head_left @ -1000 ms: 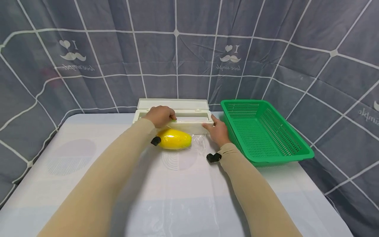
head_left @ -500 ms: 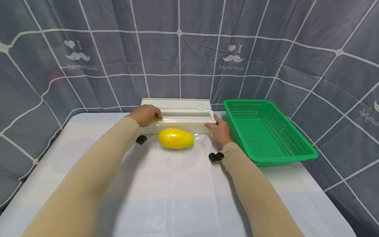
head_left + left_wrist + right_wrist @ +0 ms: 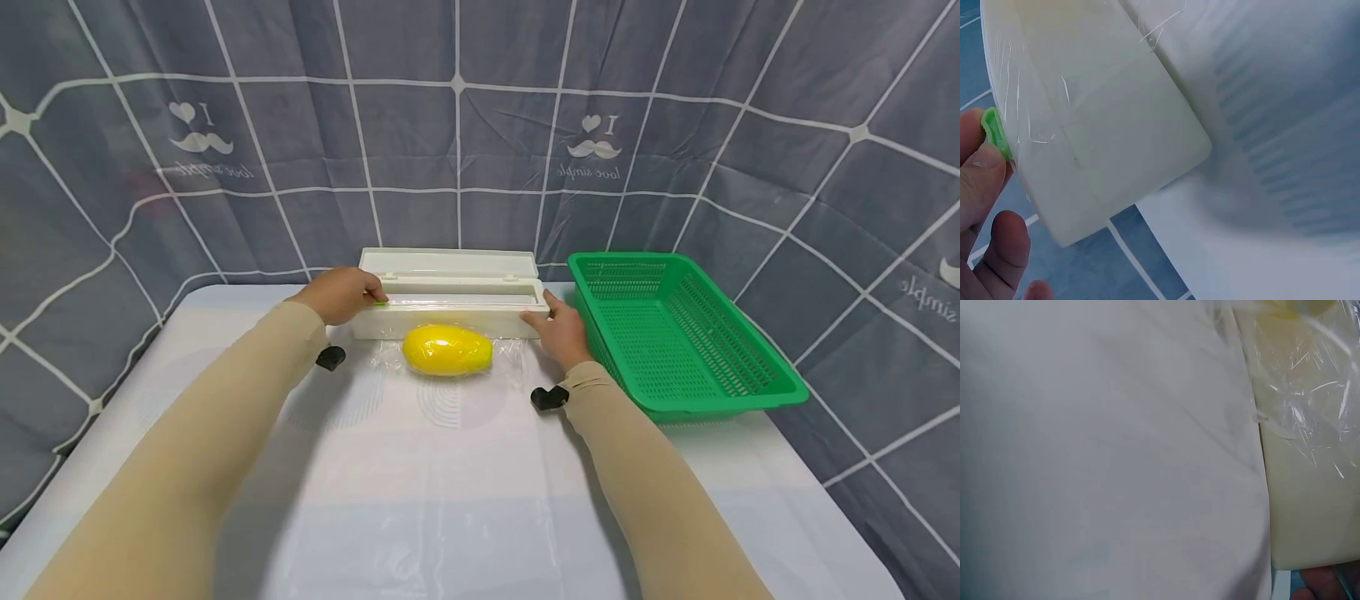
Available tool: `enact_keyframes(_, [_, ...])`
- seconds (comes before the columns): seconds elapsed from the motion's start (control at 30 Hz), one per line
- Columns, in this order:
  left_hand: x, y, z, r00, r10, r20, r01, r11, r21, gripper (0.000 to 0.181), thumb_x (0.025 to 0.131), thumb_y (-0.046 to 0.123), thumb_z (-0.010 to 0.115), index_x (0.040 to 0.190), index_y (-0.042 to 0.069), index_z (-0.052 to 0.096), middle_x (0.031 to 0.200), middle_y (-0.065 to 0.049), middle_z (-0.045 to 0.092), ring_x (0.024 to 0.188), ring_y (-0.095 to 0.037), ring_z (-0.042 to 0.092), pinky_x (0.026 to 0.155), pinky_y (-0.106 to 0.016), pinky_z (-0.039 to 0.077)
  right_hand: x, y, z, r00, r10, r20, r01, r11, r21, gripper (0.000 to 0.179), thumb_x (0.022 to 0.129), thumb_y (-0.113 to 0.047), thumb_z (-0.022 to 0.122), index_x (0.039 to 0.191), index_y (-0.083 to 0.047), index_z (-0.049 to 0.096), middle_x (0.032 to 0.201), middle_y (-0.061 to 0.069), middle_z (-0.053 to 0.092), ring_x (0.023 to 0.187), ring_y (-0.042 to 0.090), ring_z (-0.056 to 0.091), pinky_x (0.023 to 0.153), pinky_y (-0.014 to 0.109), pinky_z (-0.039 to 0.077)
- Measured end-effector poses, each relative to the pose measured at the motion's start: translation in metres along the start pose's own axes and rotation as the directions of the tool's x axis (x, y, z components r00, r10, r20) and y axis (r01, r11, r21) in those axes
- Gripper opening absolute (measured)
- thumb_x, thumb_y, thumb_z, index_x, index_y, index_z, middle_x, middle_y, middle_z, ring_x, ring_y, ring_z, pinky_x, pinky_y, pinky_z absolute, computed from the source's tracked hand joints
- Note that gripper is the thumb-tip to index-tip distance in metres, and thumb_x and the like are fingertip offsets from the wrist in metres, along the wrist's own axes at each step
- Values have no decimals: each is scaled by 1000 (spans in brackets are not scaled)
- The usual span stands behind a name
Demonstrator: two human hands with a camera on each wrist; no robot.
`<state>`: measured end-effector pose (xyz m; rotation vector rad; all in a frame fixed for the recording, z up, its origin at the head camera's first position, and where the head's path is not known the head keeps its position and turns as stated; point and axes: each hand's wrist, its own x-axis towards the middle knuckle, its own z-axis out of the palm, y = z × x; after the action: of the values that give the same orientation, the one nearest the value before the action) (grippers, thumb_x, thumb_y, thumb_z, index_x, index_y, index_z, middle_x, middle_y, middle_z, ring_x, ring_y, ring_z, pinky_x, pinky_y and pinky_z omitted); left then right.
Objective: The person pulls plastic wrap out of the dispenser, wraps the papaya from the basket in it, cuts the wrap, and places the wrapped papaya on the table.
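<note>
A white cling film dispenser (image 3: pixel 450 323) lies at the table's back with its lid (image 3: pixel 450 263) raised. At its left end, my left hand (image 3: pixel 339 295) pinches a small green slide cutter (image 3: pixel 996 134) between thumb and finger, on the dispenser's edge. My right hand (image 3: pixel 562 333) grips the opposite end, thumb on the front face; in the right wrist view only bits of its fingers (image 3: pixel 1322 584) show. In front of the dispenser sits a yellow, smooth, oblong fruit (image 3: pixel 447 350), with clear cling film (image 3: pixel 1316 394) over it and crumpled at both sides.
A green perforated plastic basket (image 3: pixel 750 392) stands to the right, close to my right hand. The table (image 3: pixel 420 508) has a pale printed cover. Behind it hangs a grey curtain (image 3: pixel 405 133) with white grid lines.
My left hand has slid leftward along the dispenser with the green cutter, from near its middle to the left end. My right hand keeps its grip at the right end.
</note>
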<state>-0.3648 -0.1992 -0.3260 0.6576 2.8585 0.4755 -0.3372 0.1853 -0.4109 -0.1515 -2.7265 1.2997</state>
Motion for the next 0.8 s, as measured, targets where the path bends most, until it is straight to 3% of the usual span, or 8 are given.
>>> enact_keyframes(0.27, [-4, -4, 0, 999, -35, -12, 35, 999, 4, 23, 104, 8, 61, 115, 16, 80, 123, -10, 77, 115, -35, 68, 103, -55, 52, 0, 0, -1, 1000, -24, 1, 24, 1000, -18, 79, 99, -37, 75, 163, -8, 37, 152, 19, 58, 130, 35, 60, 108, 49, 51])
enact_keyframes(0.8, [-9, -10, -1, 999, -29, -34, 29, 999, 14, 19, 103, 9, 65, 112, 17, 80, 122, -9, 77, 104, -31, 67, 93, -49, 53, -1, 1, 0, 1000, -9, 9, 9, 1000, -28, 80, 99, -38, 74, 164, -11, 36, 153, 19, 58, 129, 35, 59, 107, 49, 51])
